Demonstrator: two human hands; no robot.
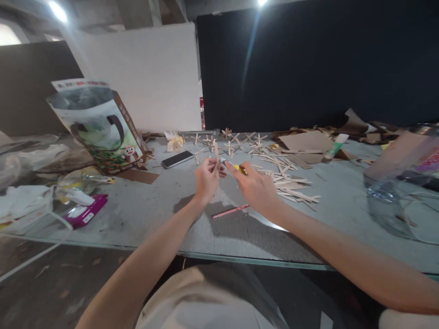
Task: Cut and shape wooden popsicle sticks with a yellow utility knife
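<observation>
My left hand [207, 179] is closed on a flat wooden craft stick [216, 150], which stands upright above the fingertips. Just to the right, my right hand [256, 187] is wrapped round a small yellow tool [241, 169]. Its pale tip points at the stick; fingers hide most of it, so its kind is unclear. Below the hands lies a red pencil-like rod [230, 211]. A pile of loose craft sticks [291, 180] spreads beyond my right hand. Behind both hands stand several crossed-stick pieces [254, 138].
A black phone [177, 159] lies left of my hands. Farther left are a large printed bag [103, 132] and a purple-edged pack [89, 211]. On the right are cardboard scraps [307, 141], a green-and-white tube [336, 145] and a clear plastic container [380, 205].
</observation>
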